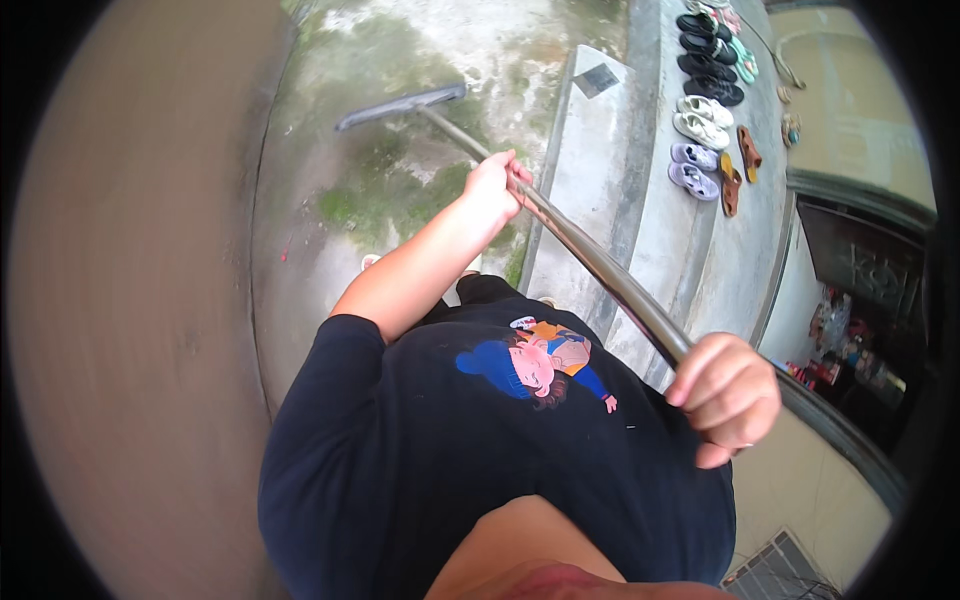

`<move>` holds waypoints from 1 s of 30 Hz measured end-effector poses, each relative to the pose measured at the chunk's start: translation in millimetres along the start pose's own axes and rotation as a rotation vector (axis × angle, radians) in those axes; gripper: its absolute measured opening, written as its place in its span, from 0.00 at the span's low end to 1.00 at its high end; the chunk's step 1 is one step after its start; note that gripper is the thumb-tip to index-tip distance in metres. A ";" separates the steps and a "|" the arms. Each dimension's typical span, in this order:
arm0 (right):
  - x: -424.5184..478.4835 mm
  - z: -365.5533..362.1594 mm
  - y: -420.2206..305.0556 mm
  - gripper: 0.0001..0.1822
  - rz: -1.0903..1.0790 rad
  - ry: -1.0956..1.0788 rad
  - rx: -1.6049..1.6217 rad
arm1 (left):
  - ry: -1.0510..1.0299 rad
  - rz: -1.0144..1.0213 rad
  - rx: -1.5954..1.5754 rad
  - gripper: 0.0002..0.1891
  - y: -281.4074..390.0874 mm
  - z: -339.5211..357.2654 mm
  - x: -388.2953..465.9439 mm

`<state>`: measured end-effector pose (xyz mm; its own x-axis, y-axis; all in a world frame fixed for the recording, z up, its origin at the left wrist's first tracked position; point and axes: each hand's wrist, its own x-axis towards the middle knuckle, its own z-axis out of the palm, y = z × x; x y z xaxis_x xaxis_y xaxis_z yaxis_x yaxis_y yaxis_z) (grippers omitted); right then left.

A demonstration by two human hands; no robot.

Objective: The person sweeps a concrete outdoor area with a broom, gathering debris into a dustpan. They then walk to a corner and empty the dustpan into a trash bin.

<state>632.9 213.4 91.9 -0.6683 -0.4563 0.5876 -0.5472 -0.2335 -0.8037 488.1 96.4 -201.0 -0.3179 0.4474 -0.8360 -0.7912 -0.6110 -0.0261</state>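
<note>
A long metal pole (600, 259) runs slantwise across the front of my body. At its far end is a wide, flat grey head (401, 105), like that of a floor squeegee, somewhat blurred over the mossy concrete ground (360, 180). My left hand (499, 184) is closed around the pole on the side nearer the head, arm stretched forward. Around the near end of the pole, by the right side of my dark T-shirt (450, 442), my right hand (724, 401) is wrapped in a fist. The pole's tip is hidden in that fist.
Concrete steps (585, 135) rise on the right, with several pairs of shoes and sandals (701, 124) lined up on them. Beyond is an open doorway (862, 300) with goods inside. A brown surface (135, 300) borders the ground on the left. One foot (370, 261) partly shows below.
</note>
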 end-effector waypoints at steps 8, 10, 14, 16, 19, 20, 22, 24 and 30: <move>-117.0 -12.0 98.7 0.14 0.231 0.249 -0.560 | -0.277 -0.319 0.111 0.03 -55.5 51.6 172.5; -140.9 -6.7 124.9 0.14 0.299 0.271 -0.627 | -0.147 -0.082 0.399 0.06 -84.9 56.6 174.9; -176.6 17.9 133.0 0.16 0.372 0.429 -0.620 | -0.218 0.040 1.057 0.13 -111.3 18.1 188.0; -183.3 36.4 118.7 0.13 0.367 0.555 -0.618 | -0.455 0.273 1.469 0.11 -104.0 -14.7 196.5; -176.5 78.1 79.0 0.11 0.371 0.788 -0.606 | -0.471 0.737 2.081 0.13 -121.6 -50.4 159.3; -170.1 95.6 63.9 0.11 0.369 0.862 -0.600 | -0.609 0.808 2.095 0.15 -124.5 -65.2 141.5; -159.4 136.0 37.1 0.10 0.363 0.979 -0.593 | -0.975 0.776 1.989 0.18 -118.2 -89.3 110.3; -147.2 183.0 16.1 0.11 0.361 1.085 -0.578 | -1.220 0.596 1.849 0.18 -113.0 -114.7 70.2; -107.6 304.2 -10.1 0.12 0.350 1.211 -0.490 | -1.213 0.465 1.864 0.18 -65.6 -216.3 -36.4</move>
<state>863.6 3.6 8.3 -0.6904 0.6682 0.2774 -0.2100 0.1819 -0.9606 664.6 -21.1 -287.5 -0.0579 0.9983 0.0037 0.1849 0.0071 0.9827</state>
